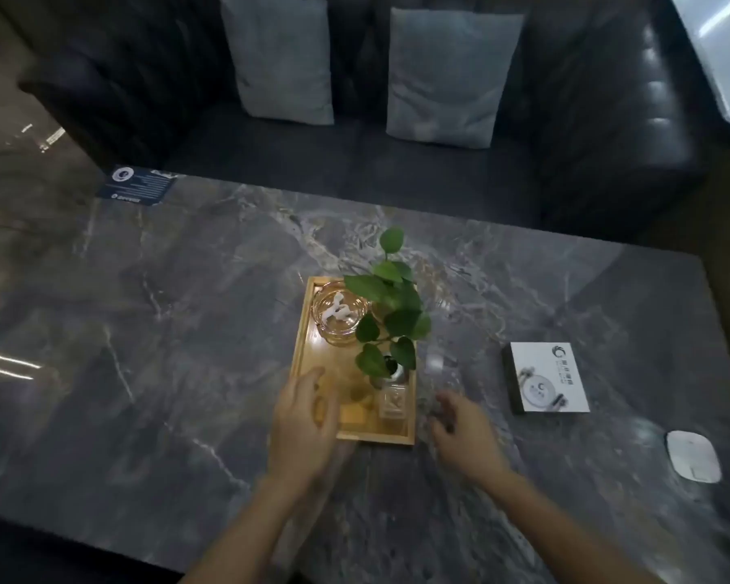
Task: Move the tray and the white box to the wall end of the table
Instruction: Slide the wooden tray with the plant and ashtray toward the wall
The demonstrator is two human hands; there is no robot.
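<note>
A wooden tray [308, 351] lies in the middle of the grey marble table [165, 330]. It carries a glass ashtray [340, 316], a green leafy plant [390, 314] in a small vase and a small glass bottle [393, 400]. My left hand [302, 423] hovers over the tray's near left corner, fingers apart, holding nothing. My right hand [466, 436] is just right of the tray's near right corner, fingers spread and blurred. The white box [546, 377] lies flat on the table to the right of my right hand, apart from it.
A white rounded device [692, 457] sits near the table's right edge. A dark blue card [138, 185] lies at the far left corner. A dark sofa [397, 170] with two grey cushions [281, 56] runs along the table's far side.
</note>
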